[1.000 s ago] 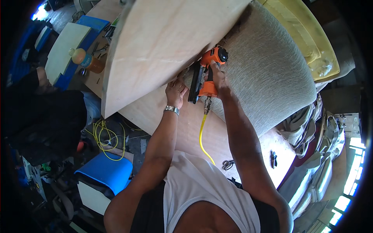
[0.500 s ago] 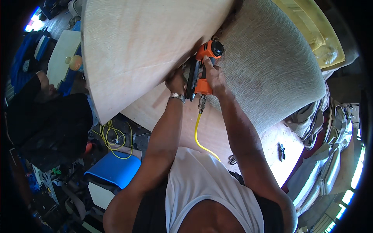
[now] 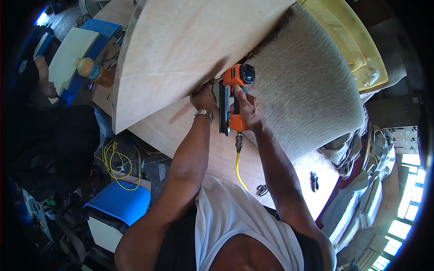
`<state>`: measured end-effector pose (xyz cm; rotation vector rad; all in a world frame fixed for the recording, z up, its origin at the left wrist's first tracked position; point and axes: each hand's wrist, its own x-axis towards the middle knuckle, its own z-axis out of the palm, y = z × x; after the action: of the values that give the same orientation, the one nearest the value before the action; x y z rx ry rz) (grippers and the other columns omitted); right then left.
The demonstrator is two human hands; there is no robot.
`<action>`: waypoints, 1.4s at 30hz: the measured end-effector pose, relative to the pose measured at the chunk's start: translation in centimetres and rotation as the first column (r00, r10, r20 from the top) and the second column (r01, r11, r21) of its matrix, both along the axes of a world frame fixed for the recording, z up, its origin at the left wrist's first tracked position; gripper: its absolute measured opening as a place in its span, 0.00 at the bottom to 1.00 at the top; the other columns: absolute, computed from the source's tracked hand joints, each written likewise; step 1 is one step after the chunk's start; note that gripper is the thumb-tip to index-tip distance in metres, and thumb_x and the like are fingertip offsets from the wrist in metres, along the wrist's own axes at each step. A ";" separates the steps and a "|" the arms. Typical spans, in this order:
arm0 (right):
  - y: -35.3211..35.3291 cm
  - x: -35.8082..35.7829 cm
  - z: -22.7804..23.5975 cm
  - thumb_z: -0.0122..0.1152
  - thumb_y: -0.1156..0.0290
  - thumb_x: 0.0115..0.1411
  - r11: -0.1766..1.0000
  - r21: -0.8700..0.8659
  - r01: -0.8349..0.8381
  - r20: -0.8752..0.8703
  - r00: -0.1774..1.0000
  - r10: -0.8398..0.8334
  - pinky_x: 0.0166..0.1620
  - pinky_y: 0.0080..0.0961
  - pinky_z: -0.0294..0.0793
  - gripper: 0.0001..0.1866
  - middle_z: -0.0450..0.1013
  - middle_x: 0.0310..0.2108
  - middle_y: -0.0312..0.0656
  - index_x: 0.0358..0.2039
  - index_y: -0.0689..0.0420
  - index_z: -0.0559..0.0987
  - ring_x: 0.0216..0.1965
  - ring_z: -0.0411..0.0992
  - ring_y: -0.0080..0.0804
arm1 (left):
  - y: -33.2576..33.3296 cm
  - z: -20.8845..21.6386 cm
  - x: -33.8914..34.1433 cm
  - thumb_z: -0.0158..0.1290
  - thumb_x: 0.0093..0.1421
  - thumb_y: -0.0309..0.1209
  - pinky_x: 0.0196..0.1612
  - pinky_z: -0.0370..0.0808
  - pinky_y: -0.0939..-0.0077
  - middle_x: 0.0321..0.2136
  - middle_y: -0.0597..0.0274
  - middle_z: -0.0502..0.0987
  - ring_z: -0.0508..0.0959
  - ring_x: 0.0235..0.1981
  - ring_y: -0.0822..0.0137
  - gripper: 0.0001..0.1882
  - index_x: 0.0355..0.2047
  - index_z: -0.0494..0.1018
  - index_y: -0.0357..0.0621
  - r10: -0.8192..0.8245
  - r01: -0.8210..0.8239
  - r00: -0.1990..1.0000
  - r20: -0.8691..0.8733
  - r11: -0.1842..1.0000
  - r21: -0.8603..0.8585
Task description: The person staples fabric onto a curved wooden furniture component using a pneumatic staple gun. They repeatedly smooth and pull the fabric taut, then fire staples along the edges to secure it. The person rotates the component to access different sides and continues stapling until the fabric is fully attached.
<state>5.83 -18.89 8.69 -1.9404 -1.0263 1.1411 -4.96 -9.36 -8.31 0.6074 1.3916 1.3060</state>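
My right hand [image 3: 248, 108] is closed round the grip of an orange and black air staple gun [image 3: 235, 76]. A yellow air hose [image 3: 239, 169] runs from its metal coupling toward my body. The gun lies over the seam between a large curved plywood panel [image 3: 181, 49] and a cushion in grey woven fabric [image 3: 307, 81]. My left hand [image 3: 202, 98], with a metal watch on the wrist, is curled at the panel's lower edge, left of the gun. Its fingertips are hidden, so what they grip does not show.
Scissors [image 3: 262, 190] and black-handled cutters [image 3: 314, 181] lie on the pale work surface to the right. At left are a coiled yellow hose [image 3: 118, 162], a blue pad [image 3: 121, 198], a bottle of orange drink [image 3: 95, 71] and another person [image 3: 49, 149]. Yellow foam [image 3: 368, 74] stands behind the cushion.
The staple gun and my right hand have drawn back a little toward me. The plywood panel sits differently in view, and the bottle at left shows more fully. My left hand stays near the panel's edge.
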 end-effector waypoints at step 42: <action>2.1 -1.5 -0.1 0.51 0.40 0.70 0.998 -0.005 0.058 -0.169 0.984 -0.058 0.36 0.32 0.79 0.33 0.76 0.28 0.45 0.43 0.65 0.80 0.29 0.78 0.31 | -7.9 9.2 -34.3 0.42 0.73 0.38 0.59 0.76 0.49 0.58 0.43 0.75 0.74 0.62 0.50 0.26 0.64 0.64 0.33 -0.250 0.126 0.851 0.461 0.951 0.283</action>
<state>4.34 -16.78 8.54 -1.8259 -0.8740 1.2496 -39.28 -17.28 0.88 0.5091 0.7376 1.3602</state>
